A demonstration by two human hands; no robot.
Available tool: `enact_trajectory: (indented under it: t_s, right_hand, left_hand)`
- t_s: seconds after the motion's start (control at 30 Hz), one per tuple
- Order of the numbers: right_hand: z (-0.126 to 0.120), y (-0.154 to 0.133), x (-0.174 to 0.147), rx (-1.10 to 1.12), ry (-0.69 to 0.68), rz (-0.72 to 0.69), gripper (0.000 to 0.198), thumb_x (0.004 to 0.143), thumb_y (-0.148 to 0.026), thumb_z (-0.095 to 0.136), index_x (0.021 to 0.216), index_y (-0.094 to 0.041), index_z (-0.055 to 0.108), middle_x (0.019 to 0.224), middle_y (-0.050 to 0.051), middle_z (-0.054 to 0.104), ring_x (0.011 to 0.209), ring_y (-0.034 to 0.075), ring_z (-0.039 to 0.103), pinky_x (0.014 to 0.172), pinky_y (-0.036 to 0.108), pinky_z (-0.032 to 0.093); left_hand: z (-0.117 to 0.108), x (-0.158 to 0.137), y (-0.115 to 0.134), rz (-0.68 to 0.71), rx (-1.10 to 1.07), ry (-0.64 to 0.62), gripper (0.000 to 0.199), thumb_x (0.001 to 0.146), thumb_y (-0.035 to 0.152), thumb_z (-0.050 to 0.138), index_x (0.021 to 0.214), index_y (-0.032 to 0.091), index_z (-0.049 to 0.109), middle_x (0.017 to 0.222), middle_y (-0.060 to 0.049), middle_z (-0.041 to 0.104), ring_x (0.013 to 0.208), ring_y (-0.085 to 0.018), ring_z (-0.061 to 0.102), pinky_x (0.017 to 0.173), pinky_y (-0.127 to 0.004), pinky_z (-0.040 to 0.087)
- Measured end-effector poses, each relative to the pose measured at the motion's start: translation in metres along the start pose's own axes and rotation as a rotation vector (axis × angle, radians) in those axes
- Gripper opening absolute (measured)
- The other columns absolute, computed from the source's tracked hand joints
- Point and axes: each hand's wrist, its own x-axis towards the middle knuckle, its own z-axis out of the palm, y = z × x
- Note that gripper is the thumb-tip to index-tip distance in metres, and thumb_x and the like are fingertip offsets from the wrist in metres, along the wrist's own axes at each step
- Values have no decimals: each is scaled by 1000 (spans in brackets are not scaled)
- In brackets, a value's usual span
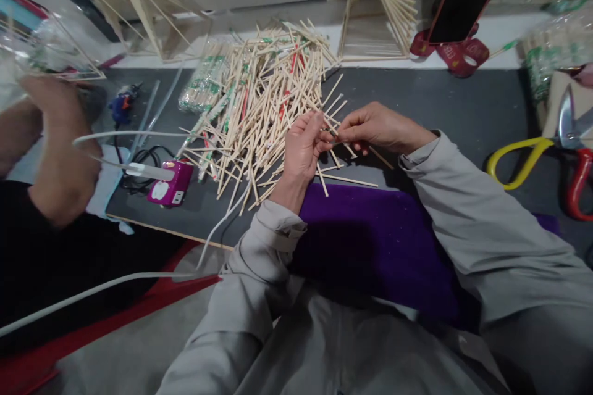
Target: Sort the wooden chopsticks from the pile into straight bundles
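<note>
Over the near right edge of a heap of thin wooden sticks (269, 105), my two hands meet at the fingertips. My left hand (302, 147) is closed in a pinch, palm side partly up. From the right, my right hand (377, 126) pinches at the same spot, thumb and forefinger together. Between the fingertips is something small and thin with a dark greenish part; the fingers hide most of it. Several loose sticks poke out around and below both hands, and one stick (382, 158) shows just under my right hand.
A purple cloth (370, 222) lies before me. Left are a wrapped stick bundle (206, 77), a magenta power adapter (170, 184) with white cables, a blue glue gun (123, 105) and another person's arm (65, 148). Scissors (567, 136) lie right; a stick frame (384, 6) stands behind.
</note>
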Motion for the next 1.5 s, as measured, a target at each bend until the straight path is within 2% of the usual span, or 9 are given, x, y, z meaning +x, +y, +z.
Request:
enact_trajectory:
  t_s: [0.17,0.33,0.53,0.7,1.0,1.23,1.3,1.4,1.5]
  right_hand:
    - [6,-7,-2,-101,-16,-4,22,85,-14,66,63,-15,68,52,1,60,44,9,53,44,19,44]
    - [9,-8,-3,-230,42,-69,26,79,-9,67,54,-15,63,46,0,56,39,7,51,39,17,38]
    - [11,-7,-2,-200,85,-50,23,79,-13,64,56,-15,64,48,0,57,41,8,51,41,19,39]
    - [16,-10,-3,-274,185,-91,24,77,-16,65,53,-14,62,41,-3,48,40,6,44,40,18,29]
    - [6,-1,0,41,182,-23,19,78,-12,65,59,-15,64,48,0,53,42,8,46,40,20,39]
    - [-7,-5,-1,89,294,85,24,78,-9,55,55,-16,55,45,-2,43,38,6,36,33,18,26]
    - [-9,-5,-2,52,220,86,25,81,-12,54,56,-16,55,46,-3,43,38,5,36,32,17,25]
    - [-8,-2,-4,31,43,44,16,82,-12,59,67,-15,64,58,1,58,45,7,49,36,16,33]
    - [-5,1,-5,52,-26,32,7,79,-12,68,74,-16,70,64,2,64,50,8,54,40,17,38]
  left_hand:
    - [2,-4,-3,-6,120,-40,21,79,26,78,76,17,60,58,7,60,43,-2,52,41,-12,42]
    - [1,-4,-5,9,130,-31,20,81,28,77,74,17,61,58,5,62,45,-3,54,43,-12,44]
    - [2,-4,-7,107,110,-52,17,81,30,77,77,18,65,59,5,62,46,-4,55,44,-13,43]
    - [3,-5,-7,171,170,4,16,81,30,76,79,19,65,61,6,63,48,-4,56,47,-14,46]
    - [5,-10,-3,213,92,-53,16,82,32,75,88,20,65,75,3,69,58,-5,64,52,-15,51]
    - [3,-3,1,75,71,54,30,86,37,72,70,20,54,53,8,55,40,-2,48,41,-12,42]
    - [2,-2,1,45,85,57,29,87,37,70,69,20,54,52,8,54,40,-2,48,41,-12,41]
    - [3,-2,-1,30,83,46,31,84,37,72,69,19,54,52,8,54,40,-2,48,40,-12,41]
    - [2,-2,-3,39,84,50,32,81,40,76,70,19,54,52,8,55,40,-2,48,39,-12,41]
